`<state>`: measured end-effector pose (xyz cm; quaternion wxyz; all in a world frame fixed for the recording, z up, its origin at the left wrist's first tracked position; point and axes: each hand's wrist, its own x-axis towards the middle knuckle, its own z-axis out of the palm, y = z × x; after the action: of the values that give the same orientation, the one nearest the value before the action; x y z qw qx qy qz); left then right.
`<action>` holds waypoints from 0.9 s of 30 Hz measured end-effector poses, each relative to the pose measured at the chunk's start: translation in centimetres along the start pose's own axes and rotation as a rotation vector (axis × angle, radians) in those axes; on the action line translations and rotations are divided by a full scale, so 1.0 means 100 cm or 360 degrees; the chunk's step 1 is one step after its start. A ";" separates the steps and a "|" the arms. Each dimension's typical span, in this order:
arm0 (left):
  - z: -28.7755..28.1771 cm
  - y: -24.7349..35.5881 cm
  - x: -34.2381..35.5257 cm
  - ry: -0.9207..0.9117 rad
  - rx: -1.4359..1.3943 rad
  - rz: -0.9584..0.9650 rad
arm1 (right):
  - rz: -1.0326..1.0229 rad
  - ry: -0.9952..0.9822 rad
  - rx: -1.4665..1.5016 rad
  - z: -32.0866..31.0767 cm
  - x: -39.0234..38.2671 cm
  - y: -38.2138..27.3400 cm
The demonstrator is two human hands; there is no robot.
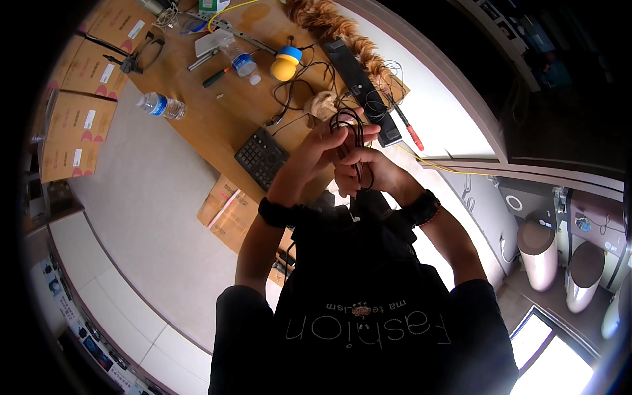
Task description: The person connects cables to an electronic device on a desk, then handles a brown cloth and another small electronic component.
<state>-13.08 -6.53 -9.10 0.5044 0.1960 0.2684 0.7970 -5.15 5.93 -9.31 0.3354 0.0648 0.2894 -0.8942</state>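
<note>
A coil of thin black cable (359, 135) is held in front of my chest, over the near edge of the wooden table (187, 99). My left hand (322, 141) closes on the upper part of its loops, with some fingers stretched past them. Lower down and to the right, my right hand (370, 164) curls its fingers round the same loops. Left of my hands lies a black keypad-like device (261, 158). Just beyond them are a crumpled tan cloth or paper (321, 105) and a long black bar-shaped device (359, 85).
Toward the back lie a yellow-and-blue round object (286, 64), a green-handled screwdriver (216, 78) and plastic bottles (161, 105). A red-handled tool (415, 137) rests at right, near brown fluffy material (336, 23). Cardboard boxes (79, 131) are stacked left; toilets (538, 253) stand right.
</note>
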 end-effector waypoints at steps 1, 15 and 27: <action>-0.003 -0.004 -0.001 -0.0110 -0.0154 -0.0023 | -0.0001 -0.0087 0.0074 -0.002 0.003 0.001; -0.015 -0.006 -0.007 0.0843 0.0646 -0.0141 | 0.0316 0.0451 -0.0388 0.010 0.008 0.003; -0.044 -0.011 -0.027 0.1003 0.0126 -0.0240 | 0.0194 0.0569 -0.0820 0.013 0.035 0.008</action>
<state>-13.78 -9.60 -13.31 0.4463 -0.0613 0.4558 0.7677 -7.21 2.69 -9.72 0.3375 0.1509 0.5564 -0.7442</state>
